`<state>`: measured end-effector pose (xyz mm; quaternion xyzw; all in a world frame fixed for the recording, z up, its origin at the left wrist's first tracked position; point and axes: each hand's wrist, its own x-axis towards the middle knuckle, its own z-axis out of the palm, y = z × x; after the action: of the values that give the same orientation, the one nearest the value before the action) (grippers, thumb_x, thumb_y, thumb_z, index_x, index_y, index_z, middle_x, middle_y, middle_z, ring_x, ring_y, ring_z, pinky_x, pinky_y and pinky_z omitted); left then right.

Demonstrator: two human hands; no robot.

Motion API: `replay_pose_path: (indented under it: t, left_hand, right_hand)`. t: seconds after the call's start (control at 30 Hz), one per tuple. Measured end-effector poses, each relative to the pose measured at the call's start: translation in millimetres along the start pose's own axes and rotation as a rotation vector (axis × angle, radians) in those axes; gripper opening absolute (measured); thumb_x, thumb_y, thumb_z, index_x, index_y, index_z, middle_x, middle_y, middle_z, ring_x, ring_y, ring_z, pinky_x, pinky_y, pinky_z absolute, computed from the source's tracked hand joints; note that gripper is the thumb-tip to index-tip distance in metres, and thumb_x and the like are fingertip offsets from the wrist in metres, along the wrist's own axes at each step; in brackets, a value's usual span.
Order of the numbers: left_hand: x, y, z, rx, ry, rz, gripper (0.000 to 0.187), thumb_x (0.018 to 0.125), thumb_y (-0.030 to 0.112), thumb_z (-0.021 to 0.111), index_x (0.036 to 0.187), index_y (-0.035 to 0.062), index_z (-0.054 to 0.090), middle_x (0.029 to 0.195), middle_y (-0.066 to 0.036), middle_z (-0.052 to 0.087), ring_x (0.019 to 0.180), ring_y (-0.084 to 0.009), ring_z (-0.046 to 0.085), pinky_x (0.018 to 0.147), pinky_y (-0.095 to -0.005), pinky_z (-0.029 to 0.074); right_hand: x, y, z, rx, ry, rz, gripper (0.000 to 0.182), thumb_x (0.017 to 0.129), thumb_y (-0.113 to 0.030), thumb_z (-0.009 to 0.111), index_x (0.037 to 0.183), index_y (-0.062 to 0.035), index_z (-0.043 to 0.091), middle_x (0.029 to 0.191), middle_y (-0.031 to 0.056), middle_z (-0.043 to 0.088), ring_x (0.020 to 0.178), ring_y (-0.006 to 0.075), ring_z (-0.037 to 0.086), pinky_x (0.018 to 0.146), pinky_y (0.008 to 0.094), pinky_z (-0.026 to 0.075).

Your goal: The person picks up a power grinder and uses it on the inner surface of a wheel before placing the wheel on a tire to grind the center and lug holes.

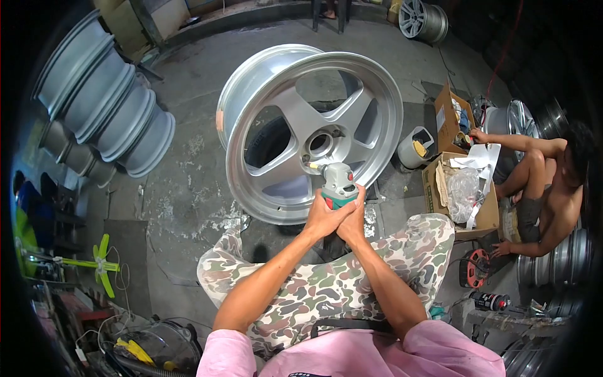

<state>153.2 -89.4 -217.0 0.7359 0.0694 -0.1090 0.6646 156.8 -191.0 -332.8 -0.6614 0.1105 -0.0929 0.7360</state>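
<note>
A large silver five-spoke wheel rim (295, 107) stands tilted on a black tyre in front of me. A grey and green power tool (338, 182) points its small tip at the rim's lower spoke near the hub. My left hand (324, 217) and my right hand (353, 217) wrap together around the tool's green body, side by side. My knees in camouflage trousers (326, 283) lie below the hands.
Several silver rims (103, 103) are stacked at the left. Another person (553, 188) sits at the right beside cardboard boxes (461, 195) and more rims. A grey bucket (416, 147) stands right of the wheel. A green fan (100, 264) and cables lie at lower left.
</note>
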Motion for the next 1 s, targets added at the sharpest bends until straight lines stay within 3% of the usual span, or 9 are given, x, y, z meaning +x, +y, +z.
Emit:
replay_pose_path:
  t: [0.07, 0.13, 0.3, 0.33, 0.4, 0.6, 0.9, 0.93, 1.0]
  left_hand:
    - [-2.5, 4.1, 1.4, 0.009, -0.001, -0.009, 0.091, 0.076, 0.045, 0.089, 0.131, -0.013, 0.045, 0.123, -0.023, 0.063, 0.114, -0.0249, 0.064, 0.101, -0.0367, 0.05]
    - [-1.7, 2.5, 1.1, 0.023, 0.001, -0.015, 0.091, 0.076, 0.044, 0.089, 0.131, -0.0134, 0.045, 0.123, -0.023, 0.063, 0.114, -0.025, 0.065, 0.101, -0.0369, 0.05]
    - [12.8, -10.7, -1.5, 0.055, 0.0, -0.015, 0.091, 0.077, 0.047, 0.088, 0.131, -0.0133, 0.046, 0.124, -0.023, 0.062, 0.115, -0.0254, 0.064, 0.101, -0.0369, 0.05]
    - [11.5, -9.0, -2.3, 0.058, 0.0, -0.013, 0.091, 0.077, 0.047, 0.088, 0.131, -0.0133, 0.046, 0.124, -0.023, 0.062, 0.115, -0.0254, 0.064, 0.101, -0.0369, 0.05]
    - [7.6, -3.3, -3.3, 0.087, 0.007, -0.02, 0.092, 0.076, 0.047, 0.088, 0.132, -0.0126, 0.047, 0.124, -0.022, 0.062, 0.116, -0.0253, 0.063, 0.101, -0.0366, 0.05]
    - [-3.3, 9.8, 0.0, 0.081, 0.002, -0.022, 0.093, 0.076, 0.048, 0.089, 0.134, -0.0114, 0.046, 0.125, -0.022, 0.062, 0.116, -0.025, 0.063, 0.101, -0.036, 0.049]
    - [5.1, -1.9, -2.6, 0.129, 0.003, -0.075, 0.096, 0.076, 0.049, 0.089, 0.135, -0.0114, 0.044, 0.125, -0.021, 0.063, 0.116, -0.0245, 0.063, 0.101, -0.0363, 0.049]
    - [2.2, 3.3, -2.9, 0.128, 0.001, -0.078, 0.096, 0.076, 0.049, 0.089, 0.135, -0.0114, 0.044, 0.125, -0.021, 0.063, 0.116, -0.0245, 0.063, 0.101, -0.0363, 0.049]
    - [-4.7, 9.5, -3.7, 0.069, -0.063, -0.022, 0.095, 0.076, 0.05, 0.089, 0.136, -0.0104, 0.045, 0.126, -0.021, 0.062, 0.117, -0.0237, 0.062, 0.103, -0.0365, 0.049]
  right_hand:
    - [-11.4, -69.6, -0.5, -0.182, -0.058, -0.057, 0.083, 0.074, -0.021, 0.09, 0.137, 0.0008, 0.042, 0.119, 0.0211, 0.062, 0.108, 0.0272, 0.061, 0.094, 0.0409, 0.051]
    - [-8.9, -84.6, -0.1, -0.357, -0.119, -0.116, 0.079, 0.075, -0.018, 0.09, 0.135, 0.0016, 0.042, 0.118, 0.0203, 0.062, 0.108, 0.0263, 0.061, 0.094, 0.0402, 0.051]
    - [24.1, -27.8, -3.2, 1.122, -0.265, 0.76, 0.059, 0.092, -0.017, 0.074, 0.139, -0.0039, 0.04, 0.119, 0.0227, 0.06, 0.111, 0.0292, 0.061, 0.094, 0.0424, 0.053]
    - [21.2, -27.6, -3.7, 1.126, -0.266, 0.757, 0.059, 0.092, -0.017, 0.074, 0.139, -0.0039, 0.04, 0.119, 0.0227, 0.06, 0.111, 0.0292, 0.061, 0.094, 0.0424, 0.053]
    - [11.3, -24.7, -4.0, 0.654, -0.197, 0.374, 0.048, 0.105, -0.024, 0.053, 0.147, -0.0138, 0.034, 0.123, 0.0235, 0.058, 0.114, 0.0331, 0.061, 0.095, 0.0447, 0.054]
    - [2.0, 20.1, 5.6, 0.346, 0.002, 0.174, 0.055, 0.107, -0.038, 0.045, 0.156, -0.0212, 0.027, 0.133, 0.0239, 0.055, 0.117, 0.0375, 0.06, 0.104, 0.0483, 0.049]
    - [-8.0, -94.0, 3.8, -0.325, -0.145, -0.066, 0.08, 0.077, -0.018, 0.087, 0.137, 0.0001, 0.039, 0.12, 0.0164, 0.063, 0.107, 0.0257, 0.064, 0.095, 0.0393, 0.05]
    - [-9.0, -100.8, 2.1, -0.327, -0.143, -0.063, 0.08, 0.077, -0.018, 0.087, 0.137, 0.0001, 0.039, 0.12, 0.0164, 0.063, 0.107, 0.0257, 0.064, 0.095, 0.0393, 0.05]
    - [-13.6, -107.0, -5.3, -0.333, -0.13, 0.019, 0.088, 0.072, -0.023, 0.09, 0.138, 0.0017, 0.037, 0.123, 0.0233, 0.064, 0.111, 0.0363, 0.066, 0.096, 0.0439, 0.051]
